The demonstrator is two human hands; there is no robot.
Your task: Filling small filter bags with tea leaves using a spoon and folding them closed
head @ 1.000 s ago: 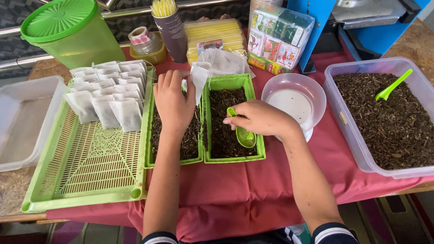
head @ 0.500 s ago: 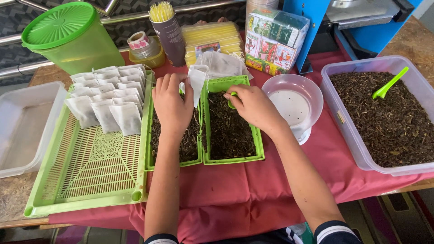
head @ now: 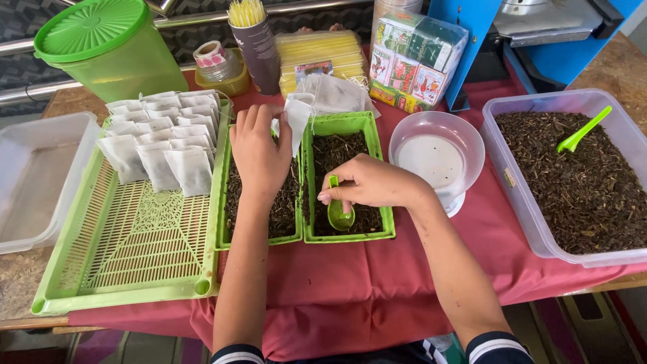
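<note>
My left hand (head: 259, 153) holds a small white paper sachet (head: 297, 118) upright between two small green trays of dark loose tea. My right hand (head: 372, 182) grips a small green scoop (head: 339, 213), its bowl dipped into the tea of the right small tray (head: 379, 232). The left small tray (head: 227, 237) lies under my left wrist. Several filled white sachets (head: 162, 143) lie in rows at the far end of a large green slotted tray (head: 128, 256).
A clear tub of loose tea (head: 532, 222) with a green spoon (head: 583, 129) stands at right. A white bowl scale (head: 437, 156) sits beside it. Behind are a green lidded jug (head: 108, 50), a tape roll, a cup of yellow sticks, packaged boxes, and an empty clear tub (head: 34, 182) at left.
My right hand came back from the sachet at the tray's far end and lowered the scoop into the tea near the tray's front. The left hand keeps holding the sachet.
</note>
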